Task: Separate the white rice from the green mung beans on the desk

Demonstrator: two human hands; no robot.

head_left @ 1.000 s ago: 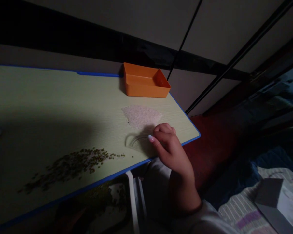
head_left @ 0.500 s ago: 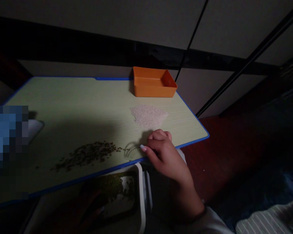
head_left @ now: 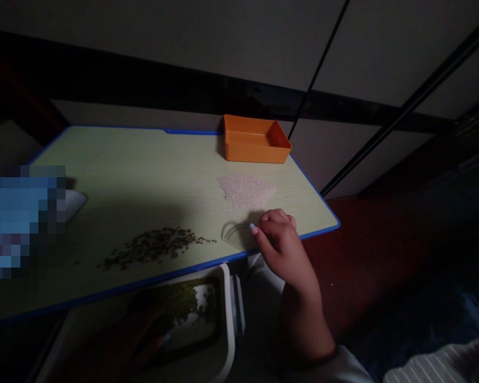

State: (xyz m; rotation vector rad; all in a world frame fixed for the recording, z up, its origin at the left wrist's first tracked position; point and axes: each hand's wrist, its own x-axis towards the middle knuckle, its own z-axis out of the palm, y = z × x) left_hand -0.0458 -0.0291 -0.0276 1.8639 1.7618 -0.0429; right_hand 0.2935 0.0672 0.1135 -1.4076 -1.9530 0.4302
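Observation:
My right hand [head_left: 281, 242] is closed at the table's near edge, with the thumb over the curled fingers. It grips a clear plastic protractor [head_left: 237, 234], whose curved, marked edge shows to the left of the thumb. Beside the protractor's left end lies a long scatter of dark seeds or beans [head_left: 159, 244]. Beyond the hand is a pile of pale grains [head_left: 246, 190], like rice. My left hand [head_left: 139, 330] is low in deep shadow over a white bin [head_left: 230, 319] holding greenish grains [head_left: 179, 300]; its fingers are mostly hidden.
An orange open box [head_left: 257, 146] stands at the back right of the pale table [head_left: 123, 159], which has a blue rim. At the left edge is a blurred-out blue object [head_left: 16, 223] with a white tip. Cabinet doors rise behind; the reddish floor lies right.
My right hand and the protractor have shifted right, away from the dark scatter. The view has turned slightly. My left hand stays dim over the bin.

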